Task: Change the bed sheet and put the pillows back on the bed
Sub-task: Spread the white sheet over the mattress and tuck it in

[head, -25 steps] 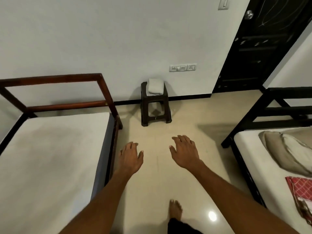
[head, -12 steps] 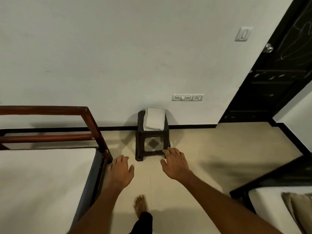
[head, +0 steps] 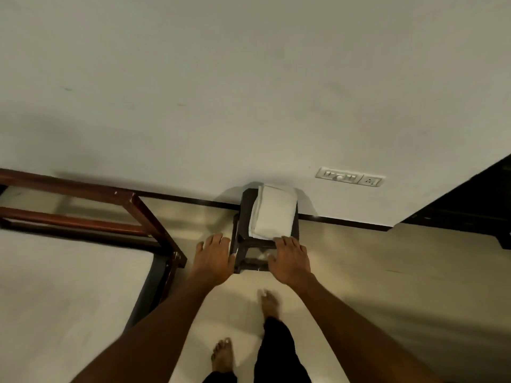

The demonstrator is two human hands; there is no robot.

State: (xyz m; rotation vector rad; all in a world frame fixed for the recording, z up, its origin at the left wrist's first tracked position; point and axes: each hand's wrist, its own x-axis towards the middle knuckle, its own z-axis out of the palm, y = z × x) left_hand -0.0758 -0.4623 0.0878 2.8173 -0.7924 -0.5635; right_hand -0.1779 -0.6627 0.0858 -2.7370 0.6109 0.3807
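Stool [head: 245, 208] nearer, against wall [head: 249, 78]; left hand [head: 213, 258], right hand [head: 291, 259] spread empty, right perhaps touching folded sheet [head: 272, 214].

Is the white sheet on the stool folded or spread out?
Folded: the white sheet sits as a compact bundle on the stool, layered edges showing.

Dim, warm indoor light (soft motion blur throughout), wide-angle bending at edges.
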